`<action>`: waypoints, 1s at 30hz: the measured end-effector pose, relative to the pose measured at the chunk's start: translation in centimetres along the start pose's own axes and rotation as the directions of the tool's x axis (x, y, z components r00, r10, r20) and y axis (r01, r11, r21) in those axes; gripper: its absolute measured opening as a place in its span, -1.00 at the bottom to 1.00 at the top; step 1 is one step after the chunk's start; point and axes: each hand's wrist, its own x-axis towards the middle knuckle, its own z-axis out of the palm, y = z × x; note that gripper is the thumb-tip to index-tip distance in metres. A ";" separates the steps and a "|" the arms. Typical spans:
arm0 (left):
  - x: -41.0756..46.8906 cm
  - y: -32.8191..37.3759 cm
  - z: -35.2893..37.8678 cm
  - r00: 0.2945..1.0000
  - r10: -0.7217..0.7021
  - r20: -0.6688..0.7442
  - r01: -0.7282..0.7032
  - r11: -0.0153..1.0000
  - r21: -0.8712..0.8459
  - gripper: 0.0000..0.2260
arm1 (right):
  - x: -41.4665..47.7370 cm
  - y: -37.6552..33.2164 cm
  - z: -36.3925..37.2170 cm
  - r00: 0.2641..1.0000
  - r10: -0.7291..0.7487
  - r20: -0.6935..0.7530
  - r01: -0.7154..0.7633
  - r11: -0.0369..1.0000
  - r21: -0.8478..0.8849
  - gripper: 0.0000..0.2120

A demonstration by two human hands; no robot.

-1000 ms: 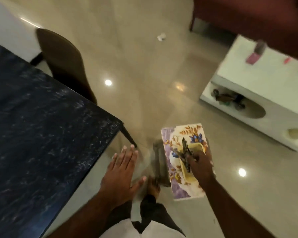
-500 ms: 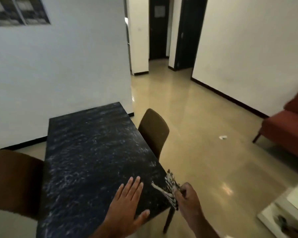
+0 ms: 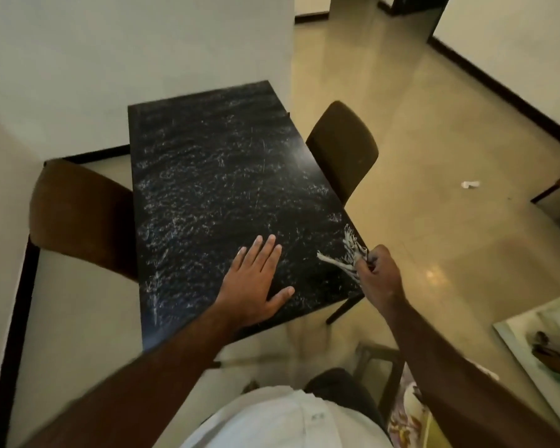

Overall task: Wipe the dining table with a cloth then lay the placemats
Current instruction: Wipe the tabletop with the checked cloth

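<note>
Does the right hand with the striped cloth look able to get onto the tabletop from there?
Probably yes. The right hand grips the striped cloth at the table's near right corner, with the cloth's fringe over the tabletop. Only the left hand lies flat there, off to one side.

The dining table (image 3: 207, 176) is a long rectangle with a black top flecked with white, stretching away from under the flat left hand (image 3: 256, 286), which rests on its near end. The cloth (image 3: 346, 257), black-and-white striped with a frayed fringe, is bunched in the right hand (image 3: 380, 279), and its loose end sticks out to the left of the fist over the table's near right corner. A floral-patterned placemat (image 3: 401, 421) shows partly, low down under the right forearm, well behind both hands.
</note>
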 end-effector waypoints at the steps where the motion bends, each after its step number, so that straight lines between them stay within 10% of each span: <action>1: 0.0 0.0 0.4 1.000 -0.009 -0.005 0.009 1.000 -0.001 -0.10 | 0.1 0.3 -0.1 1.000 -0.002 0.006 0.002 1.000 -0.019 -0.73; 8: 2.4 1.4 2.9 0.996 -0.083 0.031 0.084 0.995 -0.057 -0.09 | 2.9 2.3 -0.4 0.971 -0.204 0.123 0.227 0.951 -0.210 -0.89; 17: 6.1 6.0 5.9 0.976 -0.190 0.106 0.200 0.976 -0.089 -0.09 | 5.5 9.2 1.5 0.798 -0.252 0.548 0.540 0.703 -0.462 -0.41; 30: 8.3 8.2 9.9 0.947 -0.218 0.234 0.253 0.959 -0.129 -0.08 | 5.3 10.7 5.0 0.780 -0.326 0.534 0.606 0.608 -0.514 -0.11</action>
